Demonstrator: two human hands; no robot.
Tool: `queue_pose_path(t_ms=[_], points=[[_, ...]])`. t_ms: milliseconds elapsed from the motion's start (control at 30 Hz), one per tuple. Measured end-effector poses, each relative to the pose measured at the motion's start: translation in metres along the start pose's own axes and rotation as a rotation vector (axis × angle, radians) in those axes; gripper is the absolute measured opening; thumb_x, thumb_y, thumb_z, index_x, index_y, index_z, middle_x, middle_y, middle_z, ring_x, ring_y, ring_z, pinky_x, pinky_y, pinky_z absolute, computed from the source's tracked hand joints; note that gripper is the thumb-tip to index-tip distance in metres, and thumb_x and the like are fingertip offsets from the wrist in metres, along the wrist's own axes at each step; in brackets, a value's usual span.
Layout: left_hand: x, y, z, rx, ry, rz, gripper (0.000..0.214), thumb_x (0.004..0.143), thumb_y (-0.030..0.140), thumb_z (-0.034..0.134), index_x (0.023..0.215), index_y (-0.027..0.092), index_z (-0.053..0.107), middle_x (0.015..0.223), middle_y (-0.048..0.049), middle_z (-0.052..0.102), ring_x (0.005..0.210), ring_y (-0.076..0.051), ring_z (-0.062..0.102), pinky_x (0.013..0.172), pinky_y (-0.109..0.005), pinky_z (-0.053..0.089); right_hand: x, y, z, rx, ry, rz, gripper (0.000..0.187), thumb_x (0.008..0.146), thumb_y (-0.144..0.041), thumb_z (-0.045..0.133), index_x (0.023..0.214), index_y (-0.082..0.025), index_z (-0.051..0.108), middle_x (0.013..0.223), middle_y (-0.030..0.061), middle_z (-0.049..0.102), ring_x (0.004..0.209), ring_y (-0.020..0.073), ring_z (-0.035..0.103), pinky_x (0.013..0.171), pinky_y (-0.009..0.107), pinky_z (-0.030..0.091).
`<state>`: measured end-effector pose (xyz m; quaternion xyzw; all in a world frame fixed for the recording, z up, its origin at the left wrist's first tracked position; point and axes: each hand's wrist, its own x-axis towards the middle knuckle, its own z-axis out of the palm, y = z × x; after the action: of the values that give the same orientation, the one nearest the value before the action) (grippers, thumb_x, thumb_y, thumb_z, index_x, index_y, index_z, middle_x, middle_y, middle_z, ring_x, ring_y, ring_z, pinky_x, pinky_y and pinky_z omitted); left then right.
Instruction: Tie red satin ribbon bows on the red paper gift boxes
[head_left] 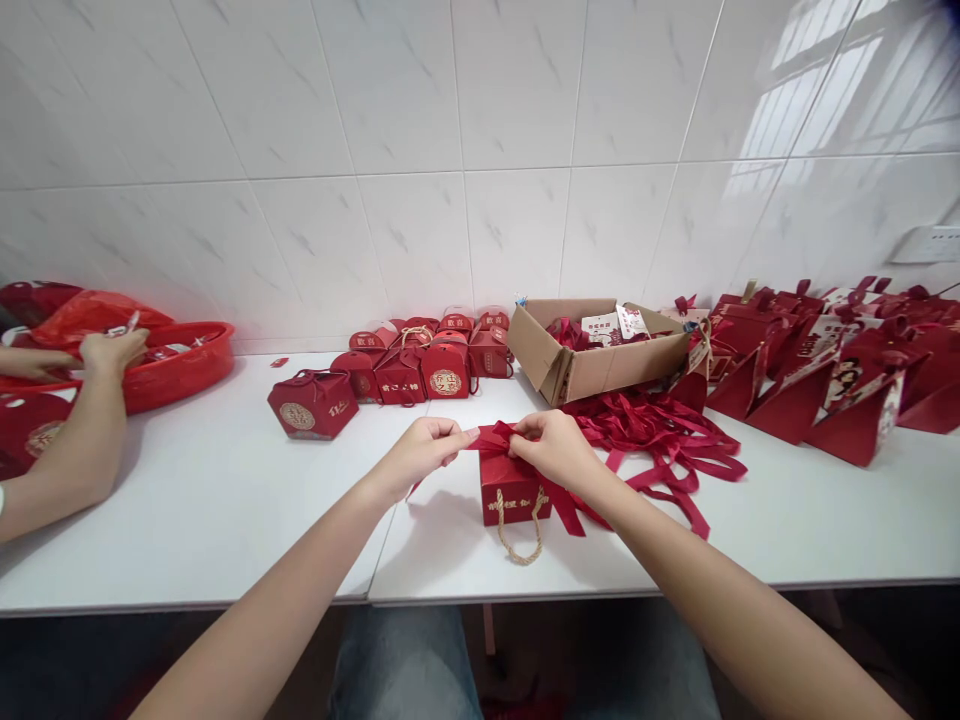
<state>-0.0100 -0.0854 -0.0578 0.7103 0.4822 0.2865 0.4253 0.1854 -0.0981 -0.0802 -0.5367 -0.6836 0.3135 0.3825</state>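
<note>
A small red gift box (pixel 516 490) with gold lettering stands on the white table in front of me, its twisted rope handle (pixel 520 556) hanging toward the near side. Above its top, a dark red ribbon (pixel 491 437) is gathered into what looks like a bow or knot. My left hand (pixel 429 452) pinches the ribbon's left part between thumb and fingers. On the other side, my right hand (pixel 553 442) is closed on the ribbon close to the knot, partly hiding it. One ribbon tail falls past the box's right side.
Loose red ribbons (pixel 660 440) lie piled at right, below an open cardboard box (pixel 622 365) holding cards. Finished-looking red boxes (pixel 401 375) stand at the back, one hexagonal box (pixel 313 405) nearer. Triangular boxes (pixel 795 400) fill the right. A co-worker's hands (pixel 112 350) reach by a red basin (pixel 191 370).
</note>
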Motion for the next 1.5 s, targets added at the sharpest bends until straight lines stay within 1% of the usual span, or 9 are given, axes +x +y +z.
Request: queue_pose_path(t_ms=[133, 267, 433, 600, 700, 800, 933, 1167, 1500], points=[[0.001, 0.031, -0.006, -0.131, -0.188, 0.071, 0.031, 0.077, 0.042, 0.06, 0.059, 0.017, 0.051, 0.054, 0.0029, 0.042, 0.052, -0.01, 0.039, 0.056, -0.026, 0.032, 0.001, -0.008, -0.008, -0.079, -0.097, -0.062, 0.014, 0.065, -0.019, 0.053, 0.052, -0.016, 0.056, 0.05, -0.0008, 0.051, 0.049, 0.0095, 0.036, 0.048, 0.025, 0.026], [0.018, 0.042, 0.006, -0.255, -0.22, 0.127, 0.02, 0.077, 0.037, 0.062, 0.078, 0.018, 0.067, 0.075, -0.0031, 0.064, 0.074, -0.015, 0.058, 0.075, -0.03, 0.043, -0.004, -0.009, -0.019, -0.072, -0.246, -0.131, 0.018, 0.071, -0.025, 0.052, 0.055, -0.016, 0.053, 0.051, -0.0042, 0.042, 0.048, 0.0074, 0.03, 0.046, 0.023, 0.024], [0.029, 0.027, 0.015, -0.282, -0.135, 0.17, 0.043, 0.08, 0.039, 0.059, 0.12, 0.025, 0.056, 0.116, -0.0074, 0.063, 0.112, -0.02, 0.055, 0.091, -0.033, 0.041, -0.006, -0.001, -0.014, -0.036, -0.105, -0.116, 0.03, 0.08, -0.036, 0.05, 0.058, -0.016, 0.05, 0.054, -0.0026, 0.044, 0.05, 0.0083, 0.034, 0.048, 0.023, 0.027], [0.017, 0.006, 0.02, -0.014, 0.124, 0.213, 0.033, 0.08, 0.044, 0.058, 0.097, 0.017, 0.065, 0.101, -0.0083, 0.067, 0.097, -0.021, 0.06, 0.086, -0.033, 0.044, -0.005, 0.001, -0.011, 0.033, -0.161, -0.147, 0.033, 0.083, -0.039, 0.048, 0.061, -0.015, 0.055, 0.054, -0.0021, 0.046, 0.05, 0.0084, 0.035, 0.047, 0.023, 0.026], [0.012, -0.002, 0.026, 0.076, 0.132, 0.271, 0.025, 0.077, 0.042, 0.062, 0.084, 0.018, 0.067, 0.091, -0.0052, 0.069, 0.088, -0.02, 0.061, 0.083, -0.032, 0.046, -0.005, 0.003, -0.01, 0.03, -0.157, -0.172, 0.033, 0.084, -0.038, 0.048, 0.064, -0.015, 0.059, 0.054, -0.0014, 0.049, 0.05, 0.0091, 0.037, 0.047, 0.023, 0.027], [0.011, -0.008, 0.032, 0.039, 0.176, 0.282, 0.021, 0.078, 0.037, 0.061, 0.079, 0.017, 0.065, 0.084, -0.0047, 0.069, 0.083, -0.019, 0.062, 0.08, -0.031, 0.047, -0.007, 0.008, -0.005, 0.112, -0.068, -0.144, 0.019, 0.082, -0.032, 0.052, 0.076, -0.017, 0.062, 0.068, 0.0022, 0.064, 0.061, 0.0129, 0.054, 0.054, 0.023, 0.038], [0.014, -0.014, 0.039, -0.046, 0.161, 0.297, 0.016, 0.082, 0.031, 0.056, 0.077, 0.015, 0.057, 0.087, -0.0065, 0.067, 0.087, -0.019, 0.062, 0.081, -0.031, 0.048, -0.009, 0.014, 0.001, 0.239, 0.061, -0.092, 0.021, 0.078, -0.028, 0.057, 0.096, -0.022, 0.048, 0.075, 0.0011, 0.069, 0.066, 0.0155, 0.062, 0.056, 0.024, 0.044], [0.015, -0.013, 0.043, -0.075, 0.167, 0.328, 0.015, 0.075, 0.017, 0.061, 0.089, 0.016, 0.054, 0.091, -0.0051, 0.065, 0.089, -0.017, 0.064, 0.081, -0.028, 0.049, -0.011, 0.013, -0.002, 0.081, 0.047, -0.268, 0.012, 0.08, -0.022, 0.055, 0.091, -0.021, 0.059, 0.087, 0.0023, 0.07, 0.079, 0.0166, 0.065, 0.069, 0.027, 0.049], [0.012, -0.015, 0.044, 0.099, 0.223, 0.443, 0.007, 0.076, 0.018, 0.06, 0.083, 0.017, 0.06, 0.084, -0.0009, 0.065, 0.082, -0.014, 0.062, 0.079, -0.026, 0.049, -0.016, 0.008, -0.007, -0.034, 0.08, -0.274, 0.02, 0.081, -0.023, 0.058, 0.093, -0.022, 0.074, 0.089, 0.0049, 0.072, 0.081, 0.019, 0.066, 0.071, 0.029, 0.05]])
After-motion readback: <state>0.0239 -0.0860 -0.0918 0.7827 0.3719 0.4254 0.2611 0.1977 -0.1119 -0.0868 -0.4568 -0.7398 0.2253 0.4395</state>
